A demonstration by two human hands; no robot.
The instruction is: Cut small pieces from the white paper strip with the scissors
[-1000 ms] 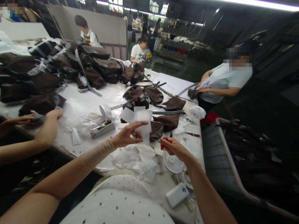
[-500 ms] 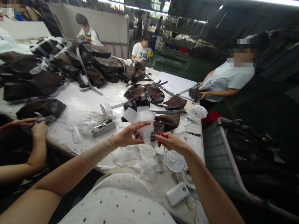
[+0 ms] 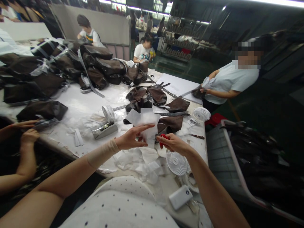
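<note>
Your left hand (image 3: 134, 136) is holding white paper (image 3: 149, 117) over the desk (image 3: 77, 96), toward its near edge; your right hand (image 3: 175, 144) is gripping red scissors (image 3: 161, 142). You're apparently trimming, the next move calling for steady paper.

The right hand (image 3: 174, 144) has brought its red-handled tool (image 3: 163, 139) leftward, in close beside the white sheets (image 3: 146, 118) at the left hand (image 3: 130, 138), narrowing the earlier gap. The sheets reach slightly farther rightward past the left hand. Well to its left, a co-worker's nearer hand (image 3: 30, 136) has come away from the brown bag's (image 3: 44, 110) right end, back near that person's other hand (image 3: 23, 124).
</note>
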